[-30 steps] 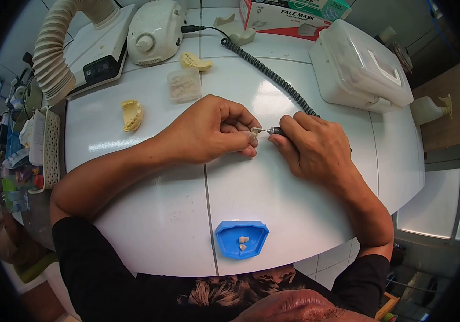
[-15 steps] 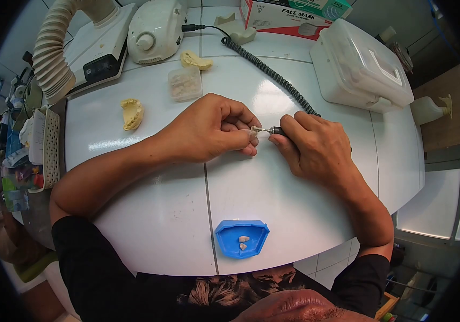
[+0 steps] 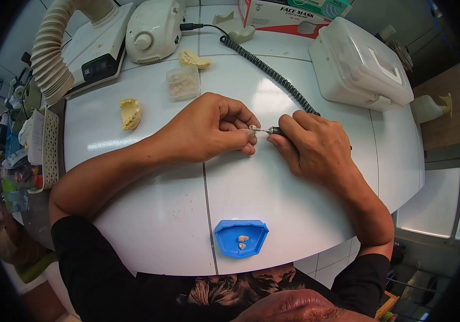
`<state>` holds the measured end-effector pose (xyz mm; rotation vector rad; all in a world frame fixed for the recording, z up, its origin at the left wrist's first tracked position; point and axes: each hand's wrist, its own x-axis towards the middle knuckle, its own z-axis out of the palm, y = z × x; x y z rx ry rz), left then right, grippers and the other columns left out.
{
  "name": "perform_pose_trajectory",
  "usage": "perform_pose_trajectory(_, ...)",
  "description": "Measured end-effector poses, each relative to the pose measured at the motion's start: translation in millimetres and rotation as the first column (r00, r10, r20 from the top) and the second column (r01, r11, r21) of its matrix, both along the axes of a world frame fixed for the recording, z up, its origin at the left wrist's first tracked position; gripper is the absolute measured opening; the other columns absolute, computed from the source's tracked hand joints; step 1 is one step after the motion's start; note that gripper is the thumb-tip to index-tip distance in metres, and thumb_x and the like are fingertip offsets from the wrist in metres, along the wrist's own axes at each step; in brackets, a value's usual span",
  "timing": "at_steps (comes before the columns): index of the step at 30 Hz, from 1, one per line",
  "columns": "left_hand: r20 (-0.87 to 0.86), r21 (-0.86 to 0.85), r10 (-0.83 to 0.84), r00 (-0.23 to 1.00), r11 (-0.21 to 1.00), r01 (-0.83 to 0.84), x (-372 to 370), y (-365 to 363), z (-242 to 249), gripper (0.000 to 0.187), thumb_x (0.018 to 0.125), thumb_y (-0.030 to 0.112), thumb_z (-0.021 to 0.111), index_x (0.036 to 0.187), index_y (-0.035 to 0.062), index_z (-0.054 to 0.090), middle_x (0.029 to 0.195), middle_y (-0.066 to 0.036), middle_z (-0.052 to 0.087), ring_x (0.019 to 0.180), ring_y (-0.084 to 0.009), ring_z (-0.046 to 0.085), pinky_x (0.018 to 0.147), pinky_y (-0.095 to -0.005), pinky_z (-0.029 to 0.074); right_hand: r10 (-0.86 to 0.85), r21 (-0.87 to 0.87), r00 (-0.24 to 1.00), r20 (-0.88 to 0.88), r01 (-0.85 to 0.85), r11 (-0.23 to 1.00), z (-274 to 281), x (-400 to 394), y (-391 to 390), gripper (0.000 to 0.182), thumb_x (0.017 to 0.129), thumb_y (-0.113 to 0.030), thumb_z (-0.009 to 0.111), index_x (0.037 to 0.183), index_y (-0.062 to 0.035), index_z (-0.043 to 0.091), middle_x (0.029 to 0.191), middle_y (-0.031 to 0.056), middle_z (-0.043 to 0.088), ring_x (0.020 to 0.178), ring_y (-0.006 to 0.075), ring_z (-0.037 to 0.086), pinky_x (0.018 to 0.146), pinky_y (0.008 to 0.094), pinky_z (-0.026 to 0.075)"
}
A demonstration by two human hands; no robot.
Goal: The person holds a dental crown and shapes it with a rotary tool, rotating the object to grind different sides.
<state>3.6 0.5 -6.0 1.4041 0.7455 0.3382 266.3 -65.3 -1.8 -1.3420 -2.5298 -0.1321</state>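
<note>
Between the thumb and fingers of my left hand point(image 3: 203, 129) is a small pale tooth-like piece point(image 3: 253, 127), mostly covered by the fingertips. My right hand point(image 3: 318, 142) is wrapped round a rotary handpiece point(image 3: 276, 131), whose thin metal bur points left and meets the small piece or comes very close to it. Both hands are over the middle of the white table. Close to the table's front edge sits a blue tray point(image 3: 221, 237) with a few small pale pieces point(image 3: 243, 239) in it.
A coiled cord point(image 3: 273, 72) runs from the white control unit point(image 3: 154, 35) towards my right hand. Yellowish dental casts point(image 3: 130, 114) and a small clear box point(image 3: 183, 83) lie left of centre. A white case point(image 3: 361, 67), a hose point(image 3: 53, 59) and a face mask box point(image 3: 289, 19) stand around.
The bur and the small piece have shifted very slightly against each other at my left fingertips. Both hands keep nearly the same place and grip.
</note>
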Motion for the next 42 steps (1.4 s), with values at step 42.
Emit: perform_pose_trajectory(42,-0.017,0.015,-0.011,1.000,1.000,0.011,0.7,-0.8,1.1,0.032,0.103,0.005,0.070,0.129,-0.0140,0.068,0.113,-0.017,0.079,0.101,-0.0183,0.081,0.095,-0.0283,0.065,0.001,-0.013,1.000,-0.002,-0.001,1.000,-0.5,2.6,1.2,0.032,0.104,-0.039,0.075,0.093,-0.0102,0.068,0.076,0.0046,0.063,0.065,0.0248,0.071,0.053,0.0397,0.053)
